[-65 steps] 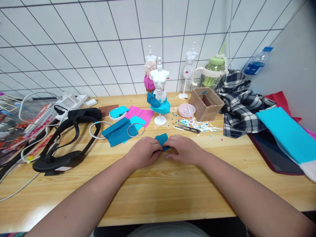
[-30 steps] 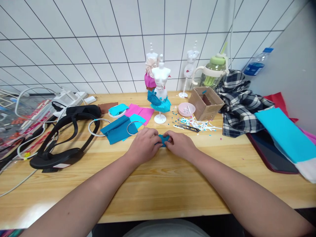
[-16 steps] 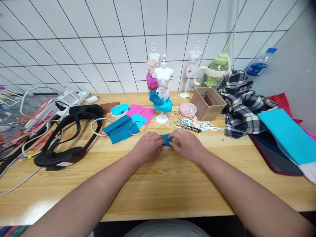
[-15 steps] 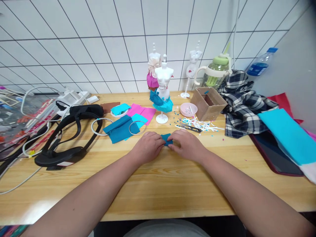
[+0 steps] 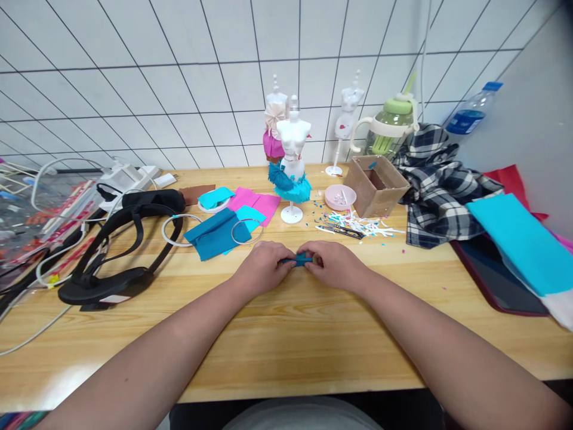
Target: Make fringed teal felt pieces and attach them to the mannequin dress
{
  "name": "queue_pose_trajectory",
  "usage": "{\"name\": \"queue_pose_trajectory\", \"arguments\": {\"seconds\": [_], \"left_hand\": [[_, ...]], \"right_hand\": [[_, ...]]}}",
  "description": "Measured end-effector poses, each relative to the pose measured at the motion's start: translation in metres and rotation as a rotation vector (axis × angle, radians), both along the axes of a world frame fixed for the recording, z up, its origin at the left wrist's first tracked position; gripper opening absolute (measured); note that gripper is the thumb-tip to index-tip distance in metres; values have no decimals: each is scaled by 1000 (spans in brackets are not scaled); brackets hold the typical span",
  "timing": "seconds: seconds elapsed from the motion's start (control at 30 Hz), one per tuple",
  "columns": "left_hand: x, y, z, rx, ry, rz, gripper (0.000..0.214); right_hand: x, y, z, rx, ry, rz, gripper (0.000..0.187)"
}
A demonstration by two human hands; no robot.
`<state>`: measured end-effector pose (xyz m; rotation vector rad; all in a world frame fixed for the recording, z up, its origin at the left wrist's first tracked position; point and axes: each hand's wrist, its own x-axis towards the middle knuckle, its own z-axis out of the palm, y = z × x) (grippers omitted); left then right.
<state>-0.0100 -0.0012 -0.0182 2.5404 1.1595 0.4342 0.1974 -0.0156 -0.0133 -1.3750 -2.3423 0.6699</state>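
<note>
Between my two hands, low over the middle of the table, is a small piece of dark teal crepe paper, pinched at both ends. My left hand grips its left end with thumb and fingers. The right end is pinched by my right hand. A strip along its near edge looks folded; the fingers hide the ends. Just behind stands a white mini dress form with a teal and bright blue ruffle around its hips. Larger dark teal paper lies left of my left hand.
Behind my right hand lie snippers, paper scraps, a pink dish and a cardboard box. Left are embroidery-like hoops and a black headset. A plaid cloth and tablet lie right.
The teal paper, flatter and broader before, now shows as a narrow folded strip. Both hands have turned slightly, with the fingers closer in on its edge.
</note>
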Motion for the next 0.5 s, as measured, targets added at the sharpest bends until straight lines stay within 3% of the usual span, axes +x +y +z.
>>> {"name": "queue_pose_trajectory", "arguments": {"seconds": [0.3, 0.5], "left_hand": [[3, -6, 7, 35, 75, 38, 19], [7, -6, 8, 51, 116, 99, 23]], "right_hand": [[0, 4, -4, -155, 85, -120, 30], [-4, 3, -2, -116, 39, -157, 24]]}}
